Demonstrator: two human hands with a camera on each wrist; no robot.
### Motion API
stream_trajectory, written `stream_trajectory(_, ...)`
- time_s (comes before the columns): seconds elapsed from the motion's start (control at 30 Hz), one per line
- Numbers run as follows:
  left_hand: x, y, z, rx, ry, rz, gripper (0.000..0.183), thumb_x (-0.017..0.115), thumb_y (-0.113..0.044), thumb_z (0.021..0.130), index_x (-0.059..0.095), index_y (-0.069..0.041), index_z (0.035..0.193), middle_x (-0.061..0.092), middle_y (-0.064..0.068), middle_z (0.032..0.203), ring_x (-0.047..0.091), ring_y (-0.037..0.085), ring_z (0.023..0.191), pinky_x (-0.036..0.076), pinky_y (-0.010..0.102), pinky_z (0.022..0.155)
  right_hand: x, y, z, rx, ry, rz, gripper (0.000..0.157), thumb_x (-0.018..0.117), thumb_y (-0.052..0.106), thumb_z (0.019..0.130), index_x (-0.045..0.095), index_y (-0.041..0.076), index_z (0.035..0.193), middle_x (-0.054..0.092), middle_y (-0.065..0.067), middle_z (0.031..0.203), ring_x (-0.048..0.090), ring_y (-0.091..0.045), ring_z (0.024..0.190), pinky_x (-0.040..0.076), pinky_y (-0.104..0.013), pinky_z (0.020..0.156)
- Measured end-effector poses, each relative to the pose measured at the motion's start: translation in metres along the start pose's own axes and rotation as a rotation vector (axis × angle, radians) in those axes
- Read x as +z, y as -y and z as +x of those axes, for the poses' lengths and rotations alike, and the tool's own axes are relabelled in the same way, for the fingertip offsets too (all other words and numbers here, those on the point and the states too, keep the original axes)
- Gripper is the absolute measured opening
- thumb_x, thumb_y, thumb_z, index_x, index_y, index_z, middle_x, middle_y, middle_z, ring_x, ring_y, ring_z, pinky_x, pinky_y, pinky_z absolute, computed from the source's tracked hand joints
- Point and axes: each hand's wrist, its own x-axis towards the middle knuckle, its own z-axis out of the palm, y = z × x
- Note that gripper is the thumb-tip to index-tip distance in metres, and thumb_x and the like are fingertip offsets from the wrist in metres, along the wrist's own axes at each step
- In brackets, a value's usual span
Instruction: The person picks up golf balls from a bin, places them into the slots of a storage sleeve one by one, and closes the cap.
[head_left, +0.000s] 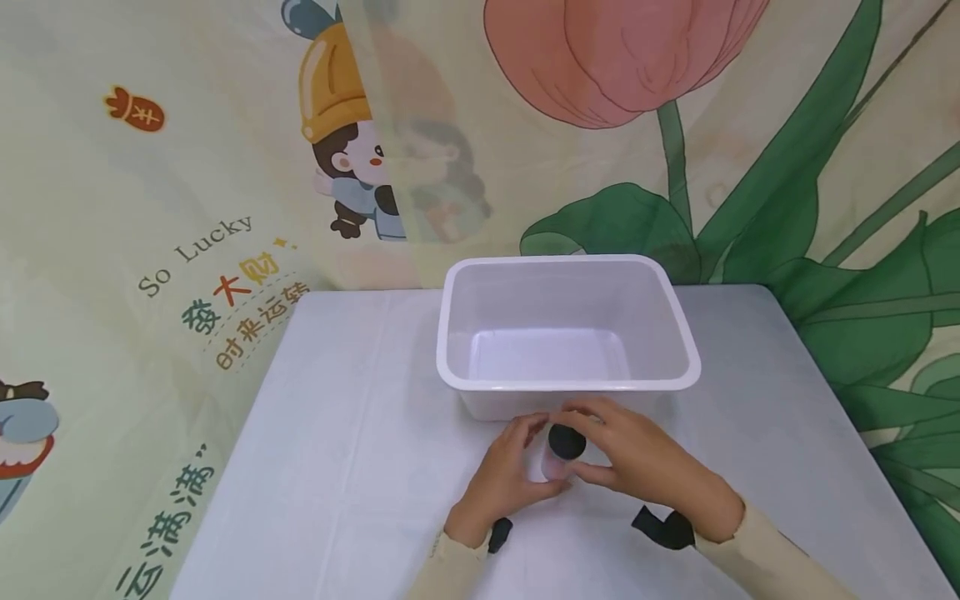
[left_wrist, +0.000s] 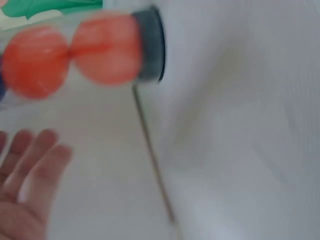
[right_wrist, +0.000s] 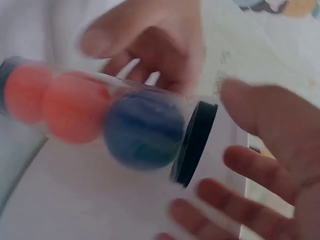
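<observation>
A clear tube [head_left: 554,467] with a black cap [head_left: 567,442] is between my two hands, in front of the white basin. Inside it, the right wrist view shows a blue ball [right_wrist: 143,131] beside the capped end and two orange balls [right_wrist: 77,107] beyond it. A second dark cap [left_wrist: 151,44] closes the other end. My left hand [head_left: 504,475] curves around the tube's left side, its fingers apart from the plastic in the left wrist view. Close to the upper cap, my right hand [head_left: 637,454] has its fingers spread, with a gap to the cap in the right wrist view.
Just behind the tube stands the white plastic basin [head_left: 568,386] on a white-covered table [head_left: 360,433]. A printed cloth [head_left: 225,150] hangs behind the table. Black straps [head_left: 663,530] show at both wrists.
</observation>
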Motion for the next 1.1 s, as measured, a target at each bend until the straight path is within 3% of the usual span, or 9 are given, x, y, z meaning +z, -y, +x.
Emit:
stream_trajectory(0.07, -0.007, -0.002, 0.0, 0.119, -0.078, 0.063, 0.082, 0.088, -0.033, 0.074, 0.047, -0.011, 0.141, 0.053, 0.002, 0.14, 0.054, 0.018, 0.127, 0.047, 0.029, 0.104, 0.001, -0.002, -0.007, 0.022, -0.066, 0.009, 0.048, 0.064, 0.045, 0.095, 0.064, 0.008, 0.125, 0.061, -0.004, 0.124, 0.061, -0.019, 0.111, 0.057, -0.033, 0.089)
stream_trajectory(0.17, -0.017, -0.004, 0.003, 0.387, -0.218, 0.163, 0.067, 0.085, -0.024, 0.072, 0.059, -0.005, 0.13, 0.061, 0.006, 0.132, 0.06, 0.021, 0.121, 0.049, 0.03, 0.102, 0.006, -0.004, -0.016, 0.02, -0.178, 0.047, 0.049, 0.045, 0.046, 0.102, 0.069, 0.007, 0.119, 0.064, -0.003, 0.121, 0.062, -0.021, 0.11, 0.051, -0.023, 0.096)
stream_trajectory(0.3, -0.024, -0.006, 0.014, 0.697, -0.3, 0.273, 0.043, 0.078, -0.015, 0.071, 0.071, -0.001, 0.111, 0.07, 0.011, 0.117, 0.066, 0.023, 0.111, 0.051, 0.028, 0.098, 0.021, -0.008, -0.018, -0.115, -0.306, 0.106, 0.037, 0.049, 0.031, 0.104, 0.073, 0.004, 0.11, 0.069, -0.006, 0.116, 0.065, -0.024, 0.105, 0.042, -0.018, 0.105)
stream_trajectory(0.4, -0.026, -0.005, 0.02, 0.789, -0.295, 0.313, 0.033, 0.076, -0.015, 0.074, 0.075, -0.001, 0.104, 0.073, 0.01, 0.11, 0.069, 0.022, 0.106, 0.051, 0.027, 0.098, 0.036, -0.008, -0.016, -0.204, -0.372, 0.11, 0.032, 0.051, 0.023, 0.102, 0.075, 0.001, 0.107, 0.071, -0.01, 0.112, 0.068, -0.026, 0.102, 0.044, -0.026, 0.106)
stream_trajectory(0.47, -0.025, -0.004, 0.022, 0.798, -0.311, 0.305, 0.024, 0.074, -0.016, 0.079, 0.076, -0.002, 0.099, 0.074, 0.009, 0.106, 0.07, 0.02, 0.102, 0.053, 0.026, 0.095, 0.045, -0.007, -0.015, -0.215, -0.417, 0.113, 0.032, 0.052, 0.021, 0.101, 0.075, 0.0, 0.103, 0.072, -0.011, 0.108, 0.069, -0.026, 0.099, 0.045, -0.029, 0.106)
stream_trajectory(0.57, -0.016, 0.0, 0.018, 0.749, -0.368, 0.258, 0.016, 0.067, -0.016, 0.085, 0.077, -0.006, 0.092, 0.075, 0.005, 0.097, 0.071, 0.017, 0.096, 0.054, 0.025, 0.091, 0.06, -0.004, -0.017, -0.175, -0.499, 0.11, 0.033, 0.052, 0.021, 0.1, 0.076, 0.001, 0.094, 0.073, -0.009, 0.101, 0.07, -0.026, 0.092, 0.045, -0.029, 0.107)
stream_trajectory(0.7, -0.004, 0.003, 0.013, 0.677, -0.418, 0.222, 0.018, 0.06, -0.018, 0.089, 0.076, -0.009, 0.087, 0.074, 0.001, 0.091, 0.071, 0.015, 0.093, 0.055, 0.025, 0.089, 0.076, -0.002, -0.02, -0.12, -0.603, 0.123, 0.034, 0.053, 0.021, 0.099, 0.076, 0.002, 0.084, 0.074, -0.008, 0.093, 0.07, -0.026, 0.085, 0.041, -0.032, 0.11)
stream_trajectory(0.93, -0.004, -0.007, -0.01, 0.54, -0.338, 0.156, 0.017, 0.065, -0.015, 0.089, 0.073, -0.007, 0.101, 0.072, 0.004, 0.104, 0.068, 0.02, 0.105, 0.053, 0.026, 0.094, 0.093, 0.018, -0.029, -0.063, -0.686, 0.1, 0.031, 0.055, 0.018, 0.099, 0.076, -0.004, 0.092, 0.073, -0.013, 0.098, 0.069, -0.034, 0.09, 0.046, -0.025, 0.104)
stream_trajectory(1.1, -0.016, -0.018, -0.033, 0.401, -0.332, 0.074, 0.028, 0.071, -0.007, 0.082, 0.072, -0.009, 0.109, 0.07, 0.006, 0.114, 0.067, 0.024, 0.11, 0.053, 0.028, 0.095, 0.09, 0.026, -0.047, 0.067, -0.741, 0.143, 0.029, 0.056, 0.018, 0.1, 0.075, -0.004, 0.101, 0.073, -0.016, 0.108, 0.066, -0.028, 0.105, 0.044, -0.02, 0.104)
